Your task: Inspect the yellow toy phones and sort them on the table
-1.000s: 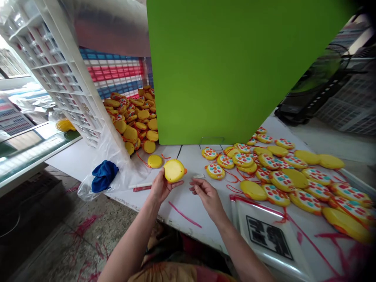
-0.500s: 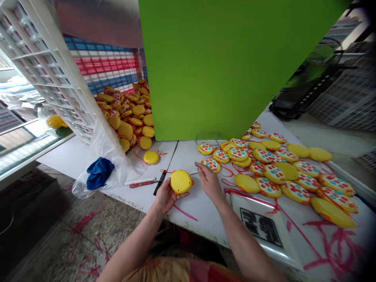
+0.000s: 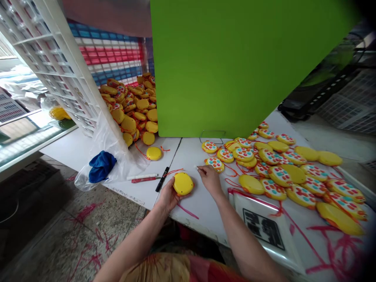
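In my left hand (image 3: 168, 195) is a rounded yellow toy (image 3: 183, 184), its plain side with small dark holes facing up. An orange cord trails from the toy's upper left. My right hand (image 3: 210, 178) hovers just right of it, fingers drawn together in a pinch at a tiny pale thing I cannot make out. A black marker (image 3: 162, 179), a red pen (image 3: 143, 180) and a white pen (image 3: 142, 176) lie left of the held toy. One more yellow toy (image 3: 154, 153) with an orange cord rests farther back on the white table (image 3: 188, 156).
Several yellow toys with dotted white faces (image 3: 280, 176) spread across the right side. A green panel (image 3: 229, 70) stands at the back. Left are a crate (image 3: 66, 66), a heap of toys (image 3: 132, 111) and a blue cloth (image 3: 102, 166). A clear pouch (image 3: 264, 227) lies front right.
My right hand's fingers have gone from stretched out to curled into a pinch. The toy in my left hand has turned slightly. The camera view has shifted a little.
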The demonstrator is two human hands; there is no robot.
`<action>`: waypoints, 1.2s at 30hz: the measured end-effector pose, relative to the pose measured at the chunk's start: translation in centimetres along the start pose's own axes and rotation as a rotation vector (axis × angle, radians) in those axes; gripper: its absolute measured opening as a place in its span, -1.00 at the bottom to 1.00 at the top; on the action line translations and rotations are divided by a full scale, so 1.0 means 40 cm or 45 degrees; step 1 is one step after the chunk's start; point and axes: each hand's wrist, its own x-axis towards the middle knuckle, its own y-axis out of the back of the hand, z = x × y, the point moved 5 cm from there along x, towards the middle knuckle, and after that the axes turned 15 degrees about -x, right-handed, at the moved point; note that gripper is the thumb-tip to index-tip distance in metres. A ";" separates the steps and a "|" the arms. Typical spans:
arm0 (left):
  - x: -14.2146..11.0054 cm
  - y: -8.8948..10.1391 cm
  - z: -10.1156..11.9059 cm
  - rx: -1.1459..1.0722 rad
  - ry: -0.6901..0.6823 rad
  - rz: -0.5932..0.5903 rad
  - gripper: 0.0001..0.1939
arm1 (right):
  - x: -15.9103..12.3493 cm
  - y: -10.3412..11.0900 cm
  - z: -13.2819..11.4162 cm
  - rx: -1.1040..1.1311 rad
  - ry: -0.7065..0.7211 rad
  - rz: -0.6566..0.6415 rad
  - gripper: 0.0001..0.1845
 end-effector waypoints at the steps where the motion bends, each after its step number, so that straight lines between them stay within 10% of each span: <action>1: 0.000 -0.002 -0.002 0.006 0.000 -0.005 -0.56 | -0.003 0.012 -0.012 0.031 0.007 0.006 -0.74; 14: 0.019 0.015 -0.010 0.024 -0.126 0.077 -0.64 | -0.160 0.026 -0.209 0.094 0.551 -0.072 -0.64; 24: 0.020 0.003 -0.005 0.007 -0.139 0.034 -0.73 | -0.046 -0.001 -0.200 0.031 0.366 -0.018 -0.67; 32: 0.021 0.001 -0.005 0.050 -0.139 0.000 -0.73 | -0.143 0.040 -0.156 0.204 0.713 -0.199 -0.62; 36: 0.018 -0.002 -0.003 0.061 -0.140 -0.009 -0.75 | -0.123 0.069 -0.078 0.177 0.602 -0.158 -0.62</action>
